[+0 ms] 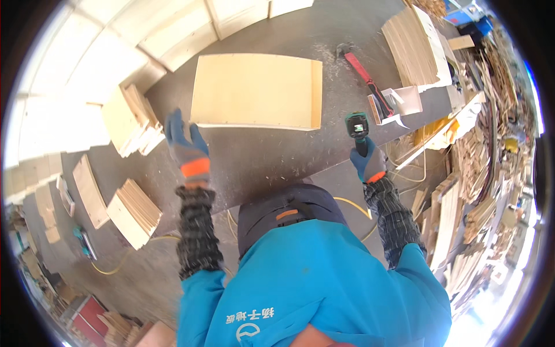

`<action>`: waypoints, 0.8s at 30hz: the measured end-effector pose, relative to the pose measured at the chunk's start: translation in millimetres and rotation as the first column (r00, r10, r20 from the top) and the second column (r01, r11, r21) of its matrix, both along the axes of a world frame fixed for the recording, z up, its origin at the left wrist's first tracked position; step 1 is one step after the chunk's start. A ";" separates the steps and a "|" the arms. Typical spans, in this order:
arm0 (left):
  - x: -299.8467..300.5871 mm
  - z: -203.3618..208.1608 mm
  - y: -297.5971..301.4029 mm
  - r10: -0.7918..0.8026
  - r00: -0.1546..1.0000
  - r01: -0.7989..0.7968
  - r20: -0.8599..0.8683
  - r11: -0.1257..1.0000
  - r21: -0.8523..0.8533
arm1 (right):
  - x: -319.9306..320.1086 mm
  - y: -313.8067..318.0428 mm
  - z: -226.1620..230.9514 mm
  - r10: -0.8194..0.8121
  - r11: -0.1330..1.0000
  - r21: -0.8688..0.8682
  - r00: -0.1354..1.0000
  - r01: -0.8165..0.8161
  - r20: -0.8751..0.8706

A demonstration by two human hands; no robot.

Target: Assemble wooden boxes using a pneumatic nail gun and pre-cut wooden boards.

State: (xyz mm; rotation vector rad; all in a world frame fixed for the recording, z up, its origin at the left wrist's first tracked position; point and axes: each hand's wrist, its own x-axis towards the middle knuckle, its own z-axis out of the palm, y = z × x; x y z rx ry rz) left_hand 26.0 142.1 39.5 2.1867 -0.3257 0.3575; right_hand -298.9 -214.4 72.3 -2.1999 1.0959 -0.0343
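My left hand (186,143), in a blue and grey glove with an orange cuff, is open and holds nothing. Its fingers are slightly apart beside the near left corner of a pale wooden box (254,89). The box lies on the dark table with a flat panel facing up and a narrow strip along its right end. My right hand (370,162), gloved alike, is wrapped round the black grip of a green and black nail gun (357,124). This tool is held upright over the table's near edge, to the right of the box and apart from it.
A red-handled hammer (363,69) lies beside an opened small carton (404,102). Stacked boards stand at the right (407,49) and left (134,213). Finished-looking wooden boxes (110,58) line the far left. A second nail gun (85,243) trails a yellow hose (113,270). Scrap wood (471,144) piles up right.
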 end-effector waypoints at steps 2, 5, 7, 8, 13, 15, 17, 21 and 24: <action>-37.2 35.9 -37.9 -0.215 0.973 0.212 0.079 0.976 0.046 | 2.6 -17.6 -17.5 -0.011 0.996 -0.091 0.999 0.007 -0.047; -92.5 141.8 -80.8 -0.739 0.674 0.738 0.009 0.672 -0.065 | 12.7 -38.5 -52.0 0.020 0.982 -0.182 0.989 -0.047 -0.147; -109.6 211.7 -118.2 -0.923 0.320 0.948 0.213 0.310 -0.077 | 24.5 -54.2 -72.6 0.041 0.965 -0.241 0.965 -0.106 -0.258; -121.5 224.2 -129.3 -0.969 0.098 0.993 0.229 0.081 -0.084 | 30.6 -61.2 -82.6 0.029 0.964 -0.251 0.972 -0.089 -0.234; -193.9 333.0 -180.8 -0.820 -0.007 0.996 0.572 0.047 0.079 | 60.3 -78.8 -71.5 0.067 0.940 -0.298 0.948 -0.164 -0.311; -208.8 351.9 -198.7 -0.821 -0.053 0.995 0.568 -0.095 -0.044 | 75.0 -103.1 -112.3 0.032 0.924 -0.358 0.960 -0.135 -0.280; -212.6 348.0 -216.0 -0.767 -0.006 0.997 0.642 -0.058 -0.060 | 139.9 -67.9 -79.7 0.253 0.868 -0.465 0.961 -0.173 0.114; -252.4 363.4 -241.7 -0.710 -0.155 0.978 0.687 -0.210 0.004 | 210.5 -59.8 -43.9 0.383 0.889 -0.295 0.922 -0.351 0.058; -273.2 378.9 -250.0 -0.669 -0.247 0.936 0.701 -0.352 -0.006 | 226.8 -65.2 -37.1 0.434 0.855 -0.322 0.901 -0.407 0.016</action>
